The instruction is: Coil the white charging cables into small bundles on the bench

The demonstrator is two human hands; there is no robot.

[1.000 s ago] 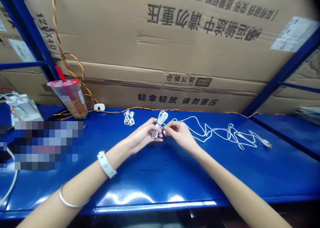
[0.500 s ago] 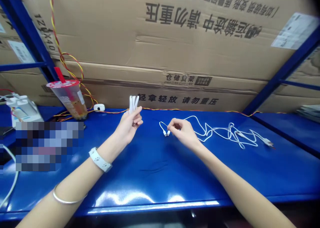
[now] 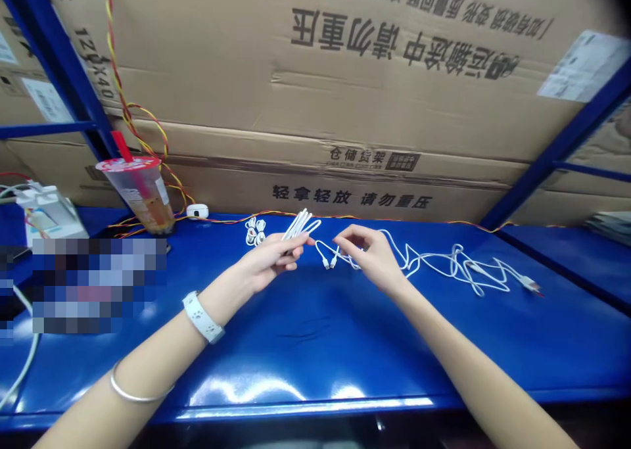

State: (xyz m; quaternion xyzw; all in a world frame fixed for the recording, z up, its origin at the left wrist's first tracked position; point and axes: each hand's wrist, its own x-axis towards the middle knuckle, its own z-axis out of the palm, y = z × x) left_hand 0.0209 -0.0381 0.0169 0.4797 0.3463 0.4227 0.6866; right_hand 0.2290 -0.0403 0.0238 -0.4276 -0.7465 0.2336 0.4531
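Left hand is closed around a bundle of folded white cable, and the bundle sticks out past the fingers. Right hand is half open and curves over a loose white cable, near its two small plugs, but it is hard to tell if it pinches the cable. Both hands are above a blue metal bench, where the loose cable lies in wiggly loops to the right, and small white earbuds lie behind the bundle.
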